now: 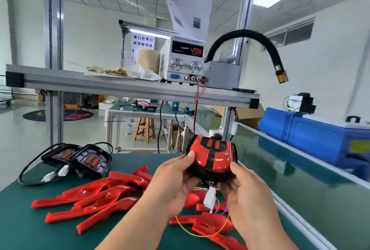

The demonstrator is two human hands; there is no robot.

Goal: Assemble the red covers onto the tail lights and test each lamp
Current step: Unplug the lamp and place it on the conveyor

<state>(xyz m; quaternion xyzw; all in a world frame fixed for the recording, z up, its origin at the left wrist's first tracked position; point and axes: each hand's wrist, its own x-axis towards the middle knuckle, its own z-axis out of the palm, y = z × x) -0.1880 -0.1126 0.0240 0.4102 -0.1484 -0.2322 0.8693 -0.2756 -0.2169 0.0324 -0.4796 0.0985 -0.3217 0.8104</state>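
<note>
Both hands clamp one tail light [212, 157], left grip [176, 179] and right grip [242, 187] around it above the surface [24, 229], red cover apparently fitted; two bare lamps [80, 159] and loose red covers [96, 195] remain, testing likely pending

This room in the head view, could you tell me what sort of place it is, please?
Most likely a factory assembly and test station: a bench power supply on an aluminium-frame shelf, loose red covers on the green worktop, and a conveyor belt alongside.
</note>
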